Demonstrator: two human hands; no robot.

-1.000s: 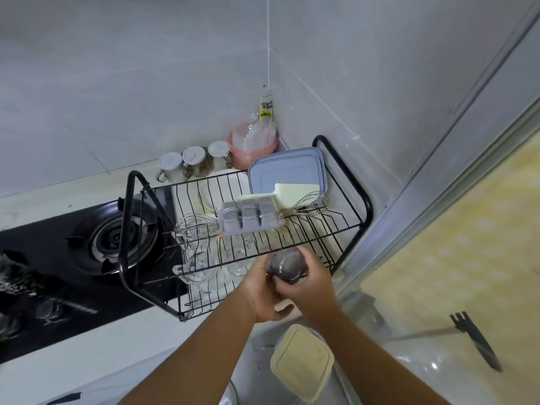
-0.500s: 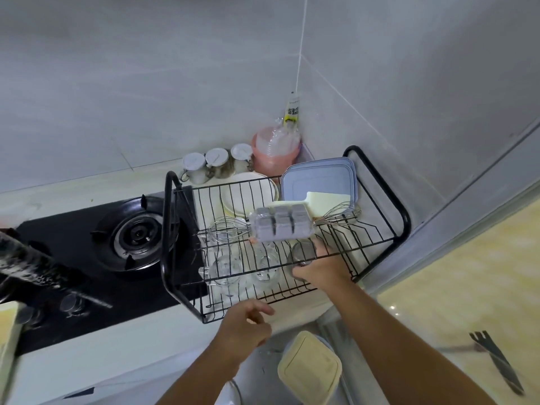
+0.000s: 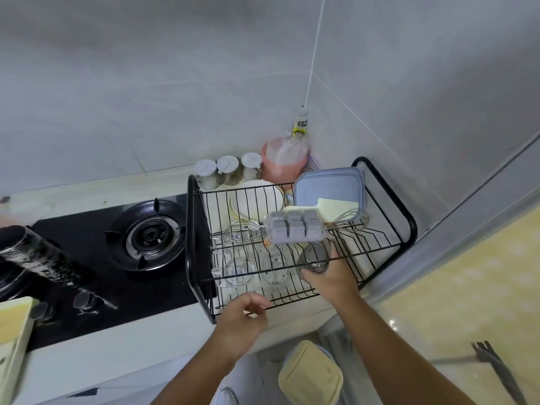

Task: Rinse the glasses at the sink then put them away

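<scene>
Here, white counter (image 3: 122, 363), tiled corner (image 3: 310, 83), glass (image 3: 315, 258) at rack (image 3: 190, 229)

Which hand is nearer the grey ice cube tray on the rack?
Right. The right hand grips a glass just in front of the grey ice cube tray. The left hand is loosely curled at the rack's front edge, farther off, holding nothing.

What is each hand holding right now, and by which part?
The right hand grips a clear glass round its side wall, over the dish rack. The left hand holds nothing.
</scene>
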